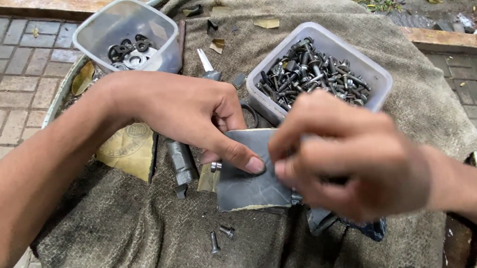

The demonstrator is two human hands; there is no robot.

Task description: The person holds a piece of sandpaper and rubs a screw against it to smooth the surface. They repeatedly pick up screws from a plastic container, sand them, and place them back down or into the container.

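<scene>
- The view looks down at two bare hands working over a coarse grey-brown burlap cloth (146, 247) spread on a round surface, with brick paving to either side.
- The left hand (188, 112) reaches in from the left; its thumb tip presses flat on a dark grey square sheet of sandpaper (246, 182), pinning it to the cloth, while the other fingers are curled under.
- The right hand (348, 155) comes in from the right, blurred, fingers bunched tightly together over the right edge of the same sheet; whatever small item it may pinch cannot be made out.
- The sandpaper lies in the middle of the cloth, directly below a clear plastic tub full of dark bolts and screws (317, 73).
- A second clear plastic tub holding a few black washers (130, 42) sits at the upper left.
- A short dark metal bar (181, 164) lies just left of the sheet.
- Two small loose bolts (220, 237) rest on the cloth just below the sheet.
- A tan scrap of paper (128, 150) lies under the left forearm.
</scene>
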